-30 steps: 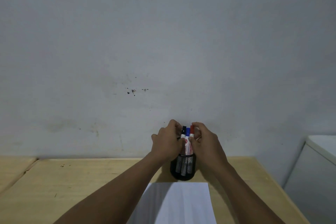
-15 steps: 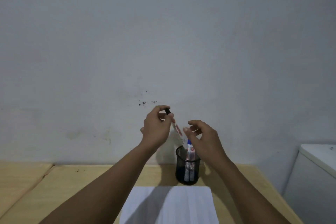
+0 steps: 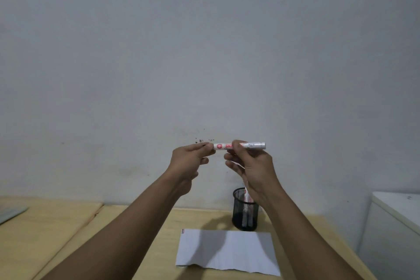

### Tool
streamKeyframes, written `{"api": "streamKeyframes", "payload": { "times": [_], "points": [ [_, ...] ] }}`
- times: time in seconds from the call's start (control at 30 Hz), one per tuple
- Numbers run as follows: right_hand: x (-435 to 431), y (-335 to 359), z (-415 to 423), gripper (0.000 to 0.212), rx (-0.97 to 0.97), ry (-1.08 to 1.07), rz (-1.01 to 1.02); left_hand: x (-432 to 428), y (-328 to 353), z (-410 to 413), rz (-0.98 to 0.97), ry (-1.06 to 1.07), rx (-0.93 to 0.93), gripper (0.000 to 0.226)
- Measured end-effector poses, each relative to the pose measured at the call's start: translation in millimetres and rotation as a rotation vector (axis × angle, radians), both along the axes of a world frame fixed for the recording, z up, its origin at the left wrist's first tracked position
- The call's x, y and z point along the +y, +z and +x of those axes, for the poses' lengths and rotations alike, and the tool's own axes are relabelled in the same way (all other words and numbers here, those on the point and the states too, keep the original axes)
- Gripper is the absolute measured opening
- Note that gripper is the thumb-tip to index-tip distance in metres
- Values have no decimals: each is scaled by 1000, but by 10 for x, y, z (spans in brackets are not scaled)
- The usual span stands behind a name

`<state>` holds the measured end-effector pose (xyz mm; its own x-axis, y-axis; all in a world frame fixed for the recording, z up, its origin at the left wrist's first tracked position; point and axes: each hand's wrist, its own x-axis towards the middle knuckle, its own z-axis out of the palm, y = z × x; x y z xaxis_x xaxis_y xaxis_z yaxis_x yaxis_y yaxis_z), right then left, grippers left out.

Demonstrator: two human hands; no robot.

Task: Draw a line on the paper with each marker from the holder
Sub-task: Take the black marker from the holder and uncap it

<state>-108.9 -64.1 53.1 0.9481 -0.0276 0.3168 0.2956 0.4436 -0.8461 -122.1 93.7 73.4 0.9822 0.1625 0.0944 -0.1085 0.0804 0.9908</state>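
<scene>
A white marker (image 3: 254, 145) with red lettering lies level in the air, high above the table. My left hand (image 3: 189, 161) pinches its dark cap end, which its fingers mostly hide. My right hand (image 3: 251, 166) grips the barrel near the middle. Below the right wrist a black mesh holder (image 3: 238, 211) stands on the table with markers still upright inside; my wrist hides their tops. In front of the holder a white paper (image 3: 227, 252) lies flat, with the shadows of my hands across it.
The wooden table (image 3: 68, 234) has a seam running diagonally on its left part. A white cabinet (image 3: 395, 223) stands beside the table on the right. A grey flat object (image 3: 11, 213) shows at the far left edge. A plain wall rises behind.
The left hand pulled the black-capped marker out of the holder and raised it. The marker turned from slanted to level, and the right hand left the holder and closed on its barrel.
</scene>
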Motion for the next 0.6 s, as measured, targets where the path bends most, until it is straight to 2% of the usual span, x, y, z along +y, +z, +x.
{"api": "streamKeyframes", "payload": {
  "times": [0.17, 0.4, 0.6],
  "points": [
    [108, 16, -106, 7, -7, 45, 34, 120, 32, -114, -29, 8, 23, 19],
    [207, -57, -113, 16, -52, 70, 55, 156, 27, -114, -51, 100, -29, 20],
    [233, -264, -47, 16, -102, 50, -95, 240, -140, -3, -31, 122, -13, 13]
  ]
}}
